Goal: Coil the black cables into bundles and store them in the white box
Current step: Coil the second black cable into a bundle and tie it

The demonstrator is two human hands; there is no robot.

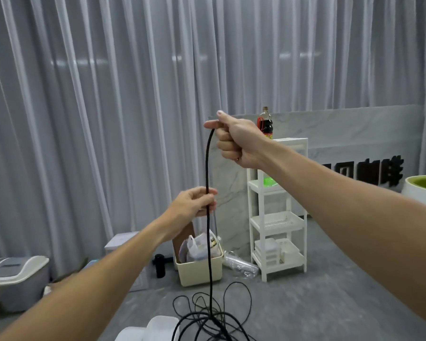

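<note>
Head view: black cable [207, 166] runs near-vertical between both hands, then drops to a loose tangle [212, 316] on the grey surface below.
Upper grip: right hand [234, 141], fingers curled, pinching the cable's top end.
Lower grip: left hand [194, 203], fingers wrapped loosely round the cable, directly beneath the right.
Nearer the slack: left hand.
White box [155, 328]: bottom edge, just left of the tangle.
Stage (judged): coiling barely begun.

Cable [208, 254] tangle cropped at bottom.
</note>
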